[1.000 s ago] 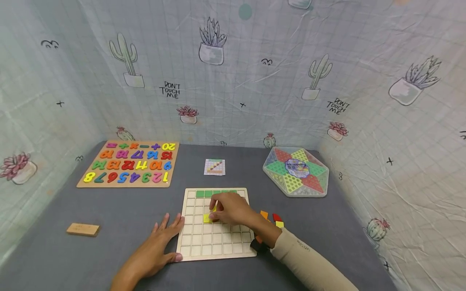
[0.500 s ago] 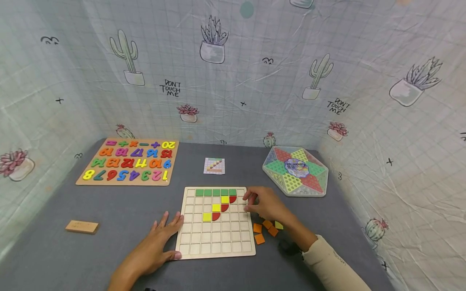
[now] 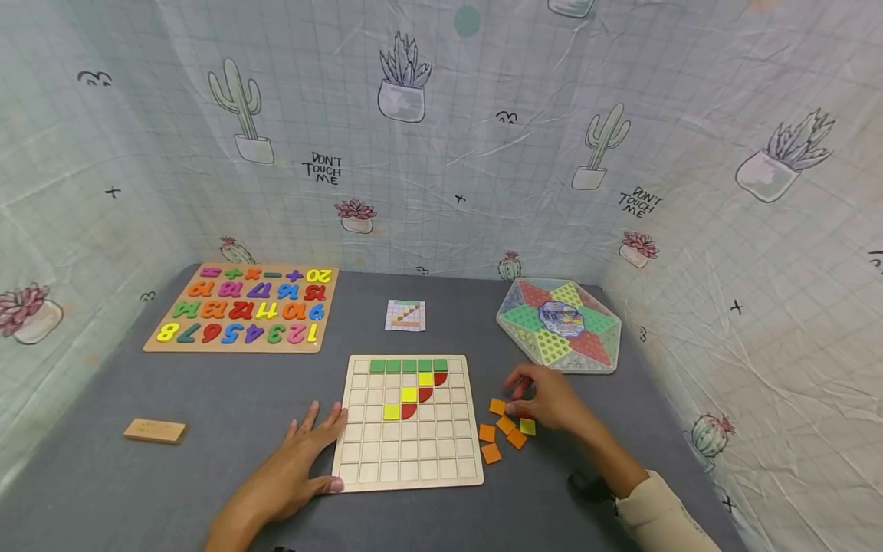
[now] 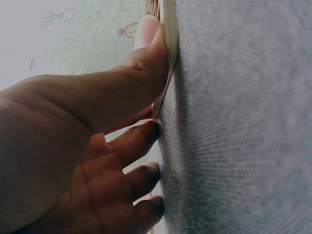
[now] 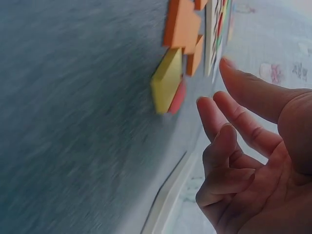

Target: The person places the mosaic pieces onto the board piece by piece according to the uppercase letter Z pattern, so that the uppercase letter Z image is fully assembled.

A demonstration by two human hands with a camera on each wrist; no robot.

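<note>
My left hand rests at the left edge of the wooden grid board, fingers spread and thumb on its near corner. In the left wrist view the thumb presses the board's rim. Green squares line the top row, with yellow squares and red quarter-round pieces stepping diagonally below. My right hand hovers over loose pieces right of the board, thumb and fingers apart, holding nothing. Beneath it lie orange squares, a yellow square and a red piece, partly hidden.
A small pattern card lies beyond the board. At the back left is a number puzzle board; at the back right, a hexagonal Chinese checkers box. A wooden block sits at the left. Printed cloth hangs behind.
My right hand has let go of a yellow square on the board, then moved right to above the loose pieces. My left hand has stayed at the board's edge.
</note>
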